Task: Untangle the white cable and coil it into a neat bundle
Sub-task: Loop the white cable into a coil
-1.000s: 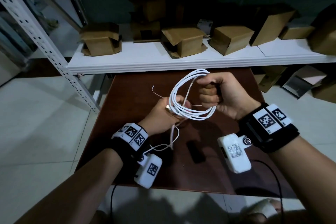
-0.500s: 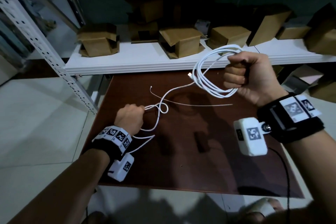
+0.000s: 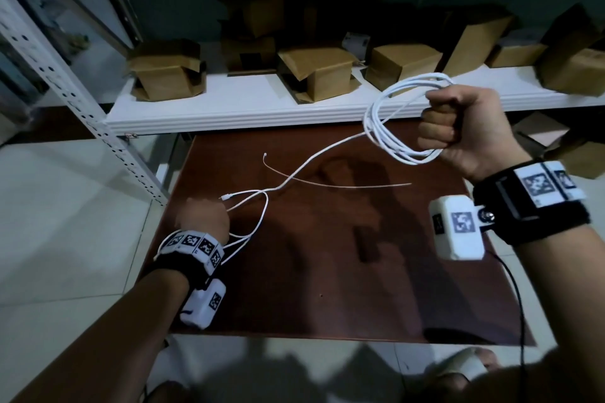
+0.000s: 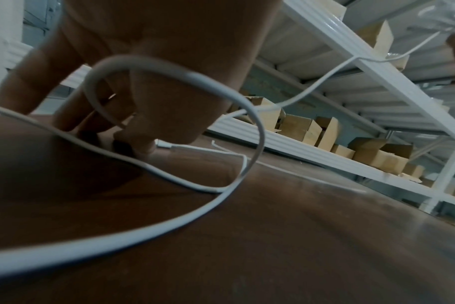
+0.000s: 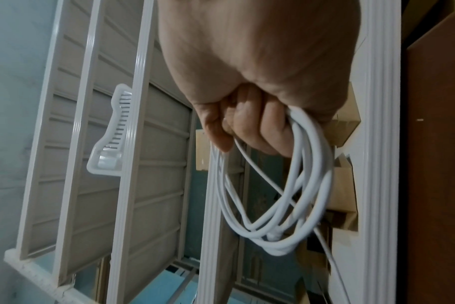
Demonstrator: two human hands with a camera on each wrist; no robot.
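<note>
Head view: right hand [image 3: 471, 131] raised above dark brown wooden surface [image 3: 327, 255], fingers [image 5: 249, 131] clenched round several loops of thin white cable [image 3: 389, 137]. Single strand slanting down from coil to left hand [image 3: 203, 219] near surface's left edge; fingers there apparently pinching cable close to its plug, motion blur hindering certainty. Slack loop beside left wrist. Brown cardboard boxes [image 3: 320, 72] on white shelf [image 3: 248, 108] behind.

Left hand [image 3: 203, 217] motion-blurred, its grip on white cable [image 3: 306, 165] unclear; cable section hidden inside right fist [image 3: 465, 131].
</note>
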